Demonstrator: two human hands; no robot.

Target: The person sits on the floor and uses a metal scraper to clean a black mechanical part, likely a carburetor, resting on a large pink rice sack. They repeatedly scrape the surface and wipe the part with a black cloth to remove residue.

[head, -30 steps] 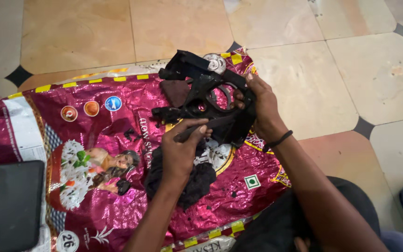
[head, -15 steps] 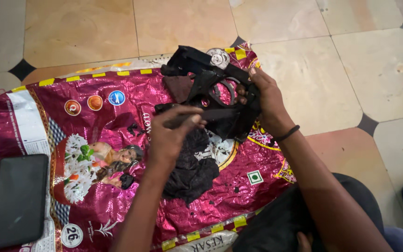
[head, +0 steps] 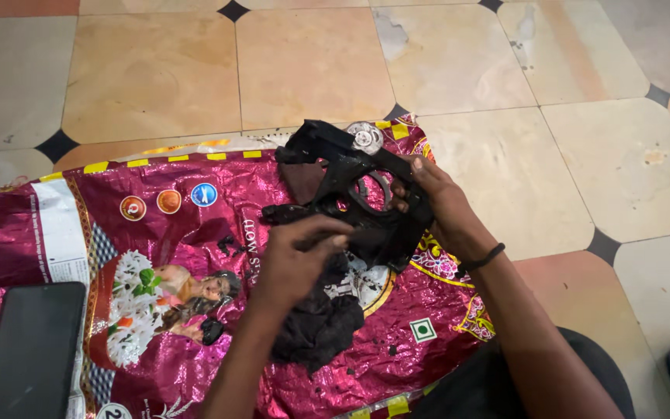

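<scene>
1. Right hand (head: 447, 209) grips the black housing (head: 350, 198) from its far side, fingers curled round the edge and clamped on it, thumb at the round opening. The housing sits tilted just above the magenta sack (head: 195, 233) spread on the tiled floor (head: 312, 62).
2. Left hand (head: 300, 260) comes in from below, fingers bunched together and pressing on the housing's lower arm. Whether they pinch a small tool or part, I cannot tell; the knuckles hide it.
3. Judgement: the grip that matters is the right one. Hold it firm and steady so the left hand's push does not twist the housing.
4. A dark greasy rag (head: 316, 326) lies under the left wrist, touching the housing's lower end. Good place for it: it catches grime and anything that drops.
5. A small silver gear (head: 364, 138) rests at the sack's top edge, just beside the housing. Mind it, since a knock would likely send it onto the tiles.
6. Black phone (head: 32, 349) lies at the sack's left corner, well apart from the work.
7. Work over the sack, not past its edge; loose bits show up on it, as the dark crumbs (head: 230, 244) do.
</scene>
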